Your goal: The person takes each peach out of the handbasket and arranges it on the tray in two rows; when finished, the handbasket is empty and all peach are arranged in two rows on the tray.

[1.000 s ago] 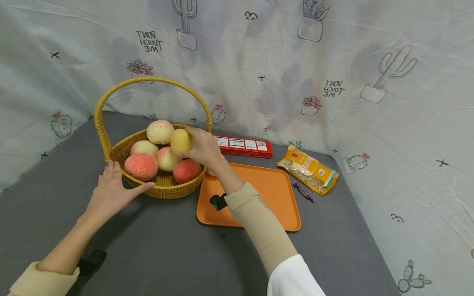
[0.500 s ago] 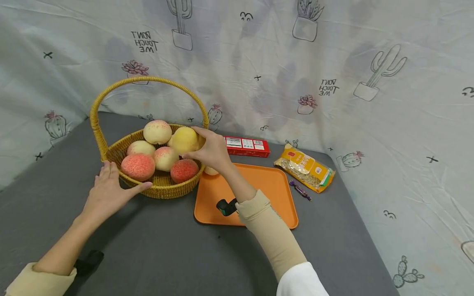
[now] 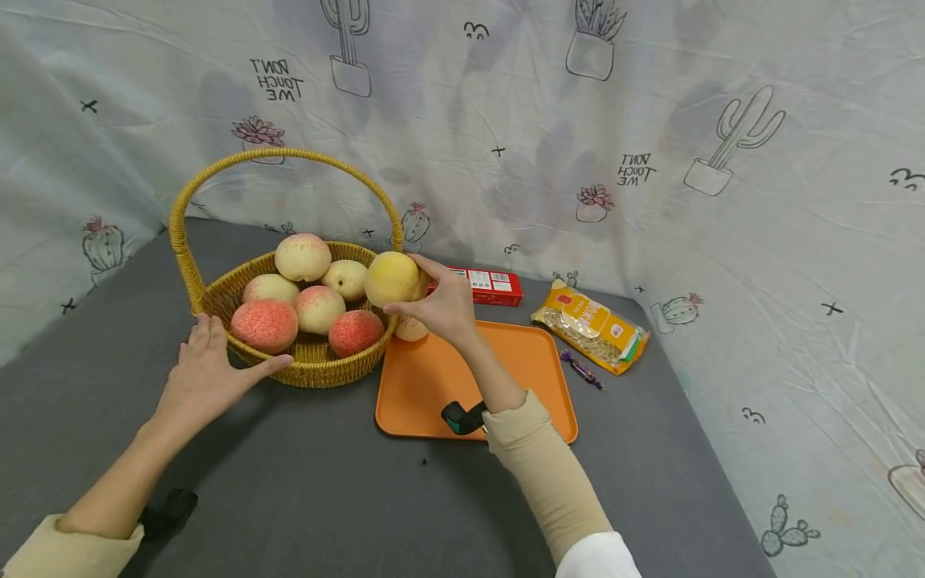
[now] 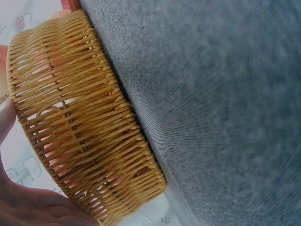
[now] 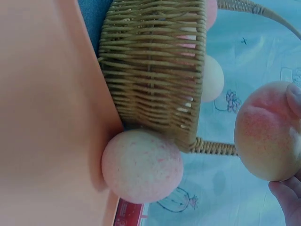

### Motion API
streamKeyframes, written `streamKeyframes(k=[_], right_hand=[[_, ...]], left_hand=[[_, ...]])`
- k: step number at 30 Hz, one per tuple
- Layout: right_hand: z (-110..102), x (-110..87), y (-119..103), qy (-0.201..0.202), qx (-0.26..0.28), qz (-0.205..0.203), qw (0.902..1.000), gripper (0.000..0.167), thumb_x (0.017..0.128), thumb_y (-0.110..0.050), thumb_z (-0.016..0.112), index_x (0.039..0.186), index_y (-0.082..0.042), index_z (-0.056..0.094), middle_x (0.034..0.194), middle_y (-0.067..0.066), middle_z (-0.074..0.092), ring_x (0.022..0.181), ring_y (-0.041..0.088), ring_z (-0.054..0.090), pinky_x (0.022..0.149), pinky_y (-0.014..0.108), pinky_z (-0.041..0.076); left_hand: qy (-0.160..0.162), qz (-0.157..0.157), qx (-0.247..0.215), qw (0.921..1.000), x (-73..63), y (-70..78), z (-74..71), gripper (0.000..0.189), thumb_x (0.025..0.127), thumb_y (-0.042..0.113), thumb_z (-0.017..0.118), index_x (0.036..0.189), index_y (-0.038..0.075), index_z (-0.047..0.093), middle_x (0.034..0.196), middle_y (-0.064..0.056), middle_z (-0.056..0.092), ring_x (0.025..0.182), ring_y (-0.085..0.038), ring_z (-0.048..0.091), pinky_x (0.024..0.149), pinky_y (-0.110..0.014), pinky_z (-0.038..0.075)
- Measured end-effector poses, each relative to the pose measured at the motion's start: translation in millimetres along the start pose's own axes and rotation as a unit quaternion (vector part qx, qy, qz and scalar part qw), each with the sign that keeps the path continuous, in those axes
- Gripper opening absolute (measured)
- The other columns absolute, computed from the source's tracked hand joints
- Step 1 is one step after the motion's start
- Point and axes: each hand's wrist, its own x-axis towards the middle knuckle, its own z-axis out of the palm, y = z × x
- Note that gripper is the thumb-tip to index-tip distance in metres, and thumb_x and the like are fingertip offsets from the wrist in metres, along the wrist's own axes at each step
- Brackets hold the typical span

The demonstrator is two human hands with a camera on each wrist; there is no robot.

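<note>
My right hand (image 3: 451, 303) pinches a yellow peach (image 3: 391, 278) over the right rim of the wicker basket (image 3: 328, 374). In the right wrist view this peach (image 5: 265, 132) shows a pink blush, with thumb and fingertips on its side. The basket holds several peaches, among them a red one (image 3: 264, 325) and a pale one (image 3: 303, 257). My left hand (image 3: 205, 376) rests against the basket's front left side, its fingers straight and thumb spread along the rim. Beside the basket, a pale peach (image 5: 142, 165) sits on the orange tray (image 3: 499, 361).
Behind the tray lies a red box (image 3: 495, 287). A yellow food packet (image 3: 591, 327) and a purple wrapped candy (image 3: 581, 369) lie to its right on the grey table (image 3: 325, 482). A printed cloth (image 3: 448, 104) hangs behind; the basket's tall handle (image 3: 289, 152) arches over the fruit.
My right hand has carried the yellow peach rightward from above the basket's middle to its right rim, uncovering a pale fruit in the basket. The left hand keeps its place on the basket.
</note>
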Motion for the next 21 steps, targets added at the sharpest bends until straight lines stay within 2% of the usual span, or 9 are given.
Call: streamKeyframes(k=[5, 17, 21], right_hand=[[-7.6, -4.9, 8.4, 0.008, 0.0, 0.003, 1.0, 0.071, 0.062, -0.018, 0.094, 0.126, -0.004, 0.066, 0.118, 0.012, 0.069, 0.104, 0.024, 0.064, 0.084, 0.037, 0.055], [-21.9, -18.1, 36.6, 0.025, -0.036, 0.051, 0.9977, 0.073, 0.063, -0.021, 0.093, 0.128, -0.003, 0.065, 0.117, 0.014, 0.068, 0.101, 0.028, 0.064, 0.082, 0.039, 0.054], [-24.4, -21.3, 45.3, 0.023, -0.043, 0.07, 0.9963, 0.075, 0.063, -0.021, 0.093, 0.129, -0.003, 0.064, 0.12, 0.014, 0.067, 0.108, 0.029, 0.063, 0.087, 0.04, 0.053]], left_hand=[[-0.001, -0.003, 0.002, 1.0, 0.2, 0.2, 0.1, 0.124, 0.085, 0.067, 0.058, 0.143, -0.021, -0.007, 0.146, -0.045, -0.012, 0.133, -0.065, 0.0, 0.102, -0.076, 0.012], [-0.002, -0.004, 0.005, 1.0, 1.8, 1.2, -0.5, 0.124, 0.085, 0.067, 0.058, 0.143, -0.022, -0.006, 0.146, -0.045, -0.012, 0.133, -0.064, -0.001, 0.103, -0.075, 0.012], [-0.002, -0.004, 0.007, 1.0, 1.8, 1.5, -0.4, 0.124, 0.085, 0.067, 0.058, 0.143, -0.022, -0.006, 0.146, -0.046, -0.011, 0.133, -0.065, 0.0, 0.102, -0.076, 0.013]])
